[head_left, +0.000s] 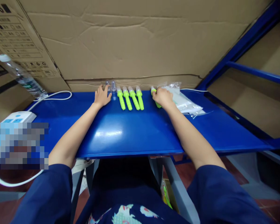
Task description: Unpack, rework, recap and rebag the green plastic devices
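Observation:
Several lime-green tubes with clear tips lie side by side on the blue table (130, 130), among them a leftmost tube (121, 101) and a rightmost tube (140, 101). Left of them stand small clear caps (113, 87) by the cardboard. My left hand (102, 95) rests beside these caps, its fingers spread, with one cap partly behind them. My right hand (163, 96) is closed round another green tube (158, 105), apart from the row. Just beyond that hand lies a clear plastic bag with white contents (186, 101).
Cardboard (130, 40) walls off the table's back. At left are a clear bottle (25, 79), a white power strip (21, 117) and a looping white cable (60, 92). A blue metal frame (256, 73) rises at right.

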`<state>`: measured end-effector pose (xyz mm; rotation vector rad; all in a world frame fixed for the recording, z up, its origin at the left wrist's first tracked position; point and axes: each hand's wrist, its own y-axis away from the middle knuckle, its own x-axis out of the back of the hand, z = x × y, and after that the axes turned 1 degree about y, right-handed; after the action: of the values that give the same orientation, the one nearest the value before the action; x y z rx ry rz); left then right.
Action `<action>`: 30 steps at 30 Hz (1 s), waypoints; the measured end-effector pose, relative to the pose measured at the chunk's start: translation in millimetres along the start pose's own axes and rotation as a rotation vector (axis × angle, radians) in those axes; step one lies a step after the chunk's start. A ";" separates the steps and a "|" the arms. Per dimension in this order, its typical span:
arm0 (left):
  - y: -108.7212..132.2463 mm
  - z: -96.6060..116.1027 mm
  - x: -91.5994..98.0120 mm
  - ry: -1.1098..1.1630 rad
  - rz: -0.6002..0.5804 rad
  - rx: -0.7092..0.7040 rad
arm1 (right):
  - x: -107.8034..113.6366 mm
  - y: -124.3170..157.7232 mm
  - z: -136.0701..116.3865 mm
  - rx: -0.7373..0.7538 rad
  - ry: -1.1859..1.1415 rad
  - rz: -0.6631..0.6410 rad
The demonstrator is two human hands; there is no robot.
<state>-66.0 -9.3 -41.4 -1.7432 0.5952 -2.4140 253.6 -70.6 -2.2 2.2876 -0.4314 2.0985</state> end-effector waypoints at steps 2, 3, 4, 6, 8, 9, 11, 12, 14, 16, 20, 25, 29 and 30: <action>-10.8 1.2 -1.0 -0.036 -0.019 0.002 | -3.1 -4.4 7.7 -0.028 0.008 -0.021; -15.2 1.7 -1.3 -0.065 -0.026 -0.002 | -4.9 -6.3 10.4 -0.032 0.013 -0.037; -18.7 2.1 -1.6 -0.095 -0.030 -0.005 | -6.6 -7.9 12.2 -0.029 0.018 -0.052; -22.9 1.8 -2.4 -0.135 -0.030 -0.009 | -9.2 -10.3 13.3 -0.007 0.030 -0.074; -23.7 -0.4 -3.2 -0.137 -0.017 -0.024 | -10.4 -11.5 11.8 0.018 0.038 -0.095; -23.2 -2.3 -3.3 -0.130 -0.010 -0.034 | -10.6 -11.8 10.6 0.028 0.040 -0.105; -21.3 -7.4 -2.5 -0.121 0.001 -0.054 | -10.8 -11.7 7.7 0.034 0.045 -0.130; -20.1 -10.5 -1.4 -0.122 0.003 -0.063 | -10.8 -11.3 6.2 0.037 0.048 -0.146; -17.0 -16.7 2.2 -0.126 0.003 -0.082 | -10.4 -9.7 3.3 0.040 0.050 -0.179; -13.1 -22.1 7.4 -0.123 -0.002 -0.115 | -9.3 -6.6 0.4 0.045 0.043 -0.208; -0.9 -27.1 18.8 -0.113 -0.036 -0.182 | -6.1 0.6 -5.0 0.074 0.030 -0.231; 18.2 -28.9 27.4 -0.100 -0.025 -0.210 | -10.6 1.4 -6.1 0.089 0.042 -0.223; 27.0 -33.4 32.0 -0.120 0.025 -0.267 | -19.4 -1.1 -4.0 0.098 0.037 -0.122; 28.2 -34.2 32.8 -0.126 0.033 -0.268 | -20.9 -1.4 -3.5 0.098 0.036 -0.109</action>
<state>-112.9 -36.7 -31.8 -1.9489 0.9601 -2.2674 249.1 -64.5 -22.1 2.2633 -0.2026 2.1498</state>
